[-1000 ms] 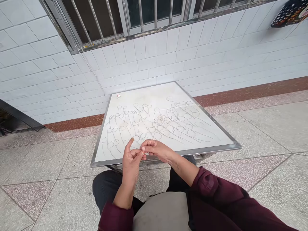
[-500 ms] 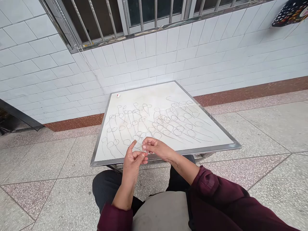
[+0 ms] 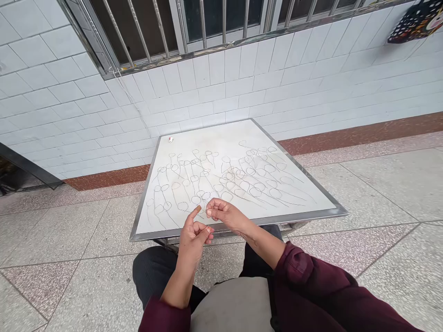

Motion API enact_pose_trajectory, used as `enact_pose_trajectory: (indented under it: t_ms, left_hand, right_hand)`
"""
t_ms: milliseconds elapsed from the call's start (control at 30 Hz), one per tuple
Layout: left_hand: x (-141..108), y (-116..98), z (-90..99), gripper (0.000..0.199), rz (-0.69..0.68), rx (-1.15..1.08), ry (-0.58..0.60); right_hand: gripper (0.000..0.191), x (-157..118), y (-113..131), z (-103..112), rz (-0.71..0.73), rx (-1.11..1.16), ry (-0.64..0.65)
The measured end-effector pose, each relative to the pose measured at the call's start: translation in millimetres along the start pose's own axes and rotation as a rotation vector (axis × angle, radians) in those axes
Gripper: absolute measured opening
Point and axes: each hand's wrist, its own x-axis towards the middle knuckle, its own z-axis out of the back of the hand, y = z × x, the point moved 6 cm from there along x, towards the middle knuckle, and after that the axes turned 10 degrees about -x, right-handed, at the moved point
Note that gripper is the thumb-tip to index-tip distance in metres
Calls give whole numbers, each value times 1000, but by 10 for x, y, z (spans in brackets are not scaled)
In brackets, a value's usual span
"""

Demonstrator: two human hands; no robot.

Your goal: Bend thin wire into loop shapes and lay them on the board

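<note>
My left hand [image 3: 194,235] is above the near edge of the table, thumb pinched against the curled fingers, index finger stretched up and away. Just right of it and slightly higher, my right hand [image 3: 224,214] pinches thumb and index finger together. A hair-thin strand may lie between the fingertips, but it is too fine to make out. The two hands are close but apart. Beyond them, several thin dark wires [image 3: 275,192], each with a round loop at one end, lie spread over the white tabletop [image 3: 211,133].
The table has a grey metal rim [image 3: 301,215] and stands near a white tiled wall [image 3: 207,92]. A small white-and-red item [image 3: 170,139] sits at its far left corner. Above is a barred window [image 3: 221,23]. A dotted cloth item [image 3: 413,23] hangs at upper right.
My hands have moved slightly apart: the left one has dropped a little, while the right one stays almost in place. Both keep their pinch. The wires on the table lie as before.
</note>
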Motion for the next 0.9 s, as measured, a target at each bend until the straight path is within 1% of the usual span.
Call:
enact_pose_trajectory:
  t_ms: [100, 167, 233, 300, 367, 467, 600, 667, 733, 800, 833, 900]
  left_hand:
    - [-8, 54, 5, 76, 20, 4, 14]
    - [-14, 87, 15, 75, 16, -6, 2]
    - [-16, 110, 33, 73, -12, -23, -23]
    - [-12, 129, 56, 73, -45, -40, -49]
    - [-2, 150, 82, 74, -63, -50, -70]
    - [17, 181, 105, 75, -58, -48, -84]
    - [34, 184, 84, 78, -37, -49, -98]
    - [40, 178, 60, 82, -22, -54, -94]
    - [50, 203, 45, 85, 17, -58, -60]
    - [66, 260, 72, 86, 66, -58, -14]
    - [76, 295, 113, 86, 85, -54, 1]
    - [94, 372, 267, 86, 111, -45, -6]
  right_hand:
    - [29, 26, -45, 32, -14, 7, 50]
    - [30, 31, -73, 49, -65, 4, 101]
    - [31, 23, -77, 87, -113, -14, 112]
    - [32, 13, -32, 146, -105, -54, 65]
    - [33, 3, 36, 199, -64, -102, -6]
    - [32, -3, 83, 231, -48, -133, -86]
    - [35, 40, 57, 229, -69, -127, -103]
    - [35, 95, 45, 269, -63, -113, -121]
    - [34, 173, 51, 367, -49, -85, -173]
    - [33, 280, 78, 510, -33, -54, -223]
    - [31, 345, 99, 599, -28, -42, -248]
    - [27, 506, 150, 811, -26, -33, -294]
